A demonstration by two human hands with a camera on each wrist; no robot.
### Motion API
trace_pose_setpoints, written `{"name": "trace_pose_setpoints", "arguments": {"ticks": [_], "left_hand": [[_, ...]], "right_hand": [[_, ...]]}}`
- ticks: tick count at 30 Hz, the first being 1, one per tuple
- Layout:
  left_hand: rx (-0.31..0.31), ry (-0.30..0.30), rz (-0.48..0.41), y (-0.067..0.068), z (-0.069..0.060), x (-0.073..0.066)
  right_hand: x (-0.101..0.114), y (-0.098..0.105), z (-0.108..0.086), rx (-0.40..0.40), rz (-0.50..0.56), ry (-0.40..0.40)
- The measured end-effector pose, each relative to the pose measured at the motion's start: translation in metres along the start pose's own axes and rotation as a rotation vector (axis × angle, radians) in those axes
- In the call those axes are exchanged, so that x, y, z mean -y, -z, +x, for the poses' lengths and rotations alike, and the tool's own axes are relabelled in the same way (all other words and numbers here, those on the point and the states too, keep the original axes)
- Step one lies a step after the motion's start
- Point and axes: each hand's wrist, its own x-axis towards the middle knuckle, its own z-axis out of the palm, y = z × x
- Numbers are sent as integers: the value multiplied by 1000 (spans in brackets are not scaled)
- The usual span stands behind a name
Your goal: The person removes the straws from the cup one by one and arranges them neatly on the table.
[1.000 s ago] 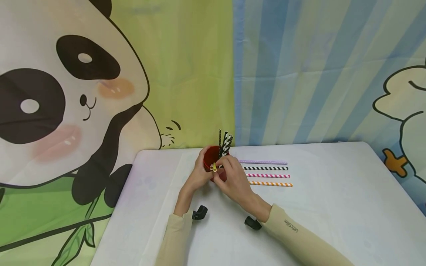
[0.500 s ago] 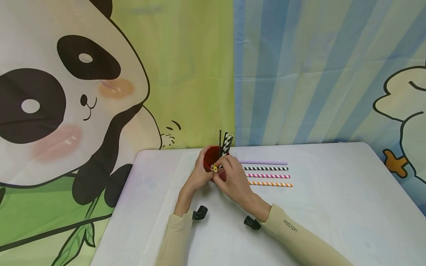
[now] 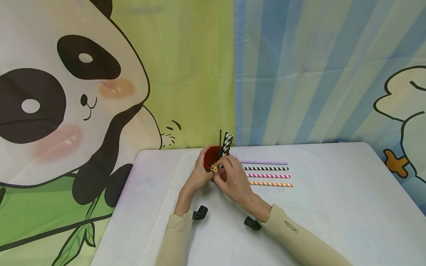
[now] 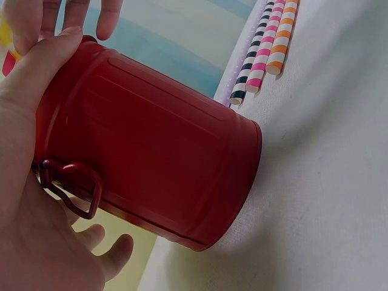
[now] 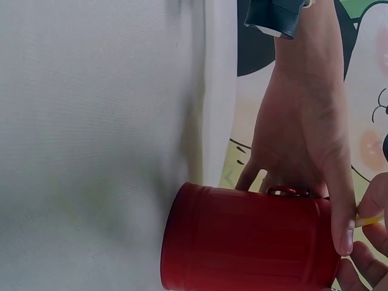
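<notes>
A small red metal bucket (image 4: 157, 145) with a wire handle (image 4: 79, 188) on its side stands on the white table. My left hand (image 3: 198, 176) holds it from the left, thumb along the rim. Above the rim, my right hand (image 3: 234, 180) pinches yellow paper straws (image 3: 215, 168), whose open ends face the head camera. How far they reach inside is hidden by the fingers. Several black-and-white paper straws (image 3: 227, 143) stick up from the bucket's far right side, leaning slightly right. In the right wrist view, a yellow straw (image 5: 368, 220) shows between the fingertips.
To the right of the bucket lies a row of straws: lilac (image 3: 266, 162), black-striped (image 3: 267, 169), pink-striped (image 3: 271, 176) and orange-striped (image 3: 274, 184). The right hand covers some of their near ends. Printed curtains (image 3: 186, 74) hang behind the table (image 3: 332, 207).
</notes>
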Motion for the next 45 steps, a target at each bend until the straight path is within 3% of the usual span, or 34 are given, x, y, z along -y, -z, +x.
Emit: {"name": "trace_pose_setpoints", "arguments": {"ticks": [19,35,38,45], "left_hand": [[2,-1,23,1,0,1],[18,32,5,0,0,1],[24,49,8,0,-1,-6],[27,65,3,3,-12,-39]], "right_hand": [[8,23,4,-69,48,-29],[21,48,8,-103,108,-64],[23,53,8,-118,122,-61],[27,64,11,-129,159,-63]]}}
